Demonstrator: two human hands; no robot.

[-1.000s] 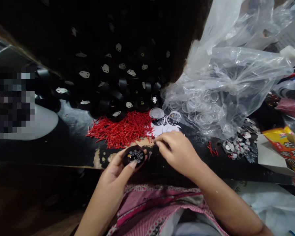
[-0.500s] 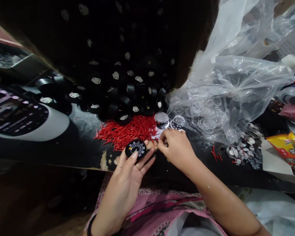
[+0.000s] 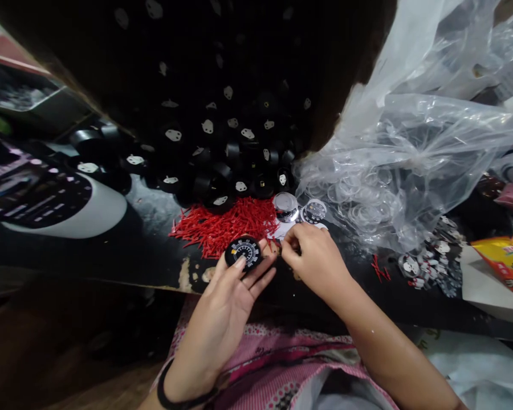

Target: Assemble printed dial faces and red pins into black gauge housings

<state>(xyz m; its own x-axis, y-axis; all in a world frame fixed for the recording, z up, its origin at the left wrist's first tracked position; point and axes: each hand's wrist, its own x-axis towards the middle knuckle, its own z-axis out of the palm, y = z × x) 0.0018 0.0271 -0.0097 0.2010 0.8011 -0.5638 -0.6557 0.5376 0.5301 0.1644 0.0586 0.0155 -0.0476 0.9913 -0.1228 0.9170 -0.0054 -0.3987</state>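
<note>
A round black gauge (image 3: 244, 250) with white dial marks rests in my left hand (image 3: 233, 290), its face up and my thumb pressed on it. Close beside it, my right hand (image 3: 314, 256) is bent over the bench with thumb and fingertips drawn together; whatever they pinch, if anything, is hidden. Just beyond my left hand lies a heap of red pointers (image 3: 226, 225). Past my right fingers are a clear round disc (image 3: 285, 204) and a printed dial disc (image 3: 314, 211) lying on white paper.
Many black round housings (image 3: 214, 185) are piled at the back. A clear plastic bag (image 3: 410, 154) with clear rings (image 3: 363, 199) sits right of them. Small metal parts (image 3: 436, 259) and a yellow packet (image 3: 502, 265) lie at far right. A white cylinder (image 3: 106, 208) is at left.
The whole scene has shifted slightly to the right with the camera. My left hand has lifted the gauge slightly; my right hand keeps its pinched pose.
</note>
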